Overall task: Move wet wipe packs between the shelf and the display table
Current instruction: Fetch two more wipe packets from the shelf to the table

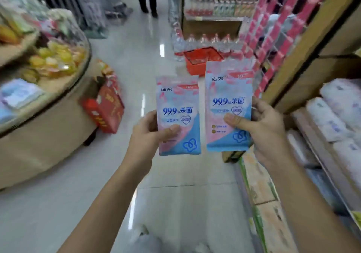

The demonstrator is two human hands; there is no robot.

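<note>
Item, in transit: two flat pink-and-blue wet wipe packs, held upright side by side over the aisle floor, well clear of both shelf and tabletop. Left hand (pixel 146 135) pinches the left wet wipe pack (pixel 178 114) at its lower half, thumb on the printed face, fingers (pixel 152 117) curled round the edge behind. Right hand (pixel 263 127) pinches the right wet wipe pack (pixel 228 104) the same way. Step judged: carry phase, one pack per hand, direction of travel not determinable. Next move calls for a turn toward 9 o'clock or 3 o'clock and a flat set-down among like goods. At 3 o'clock, wooden shelf (pixel 312 61), lower bay holding white soft wrapped bundles (pixel 332 119). At 9 o'clock, round tan tiered display table (pixel 48 135): lower tabletop carries pale blue flat packets (pixel 19 94), upper tier yellow and orange packaged goods (pixel 56 57). Red printed carton (pixel 107 112) leans at the table's foot, 10 o'clock. At 12 o'clock, open red crate (pixel 203 59) on the floor, contents blurred, with clear bottled water (pixel 205 41) just behind.
</note>
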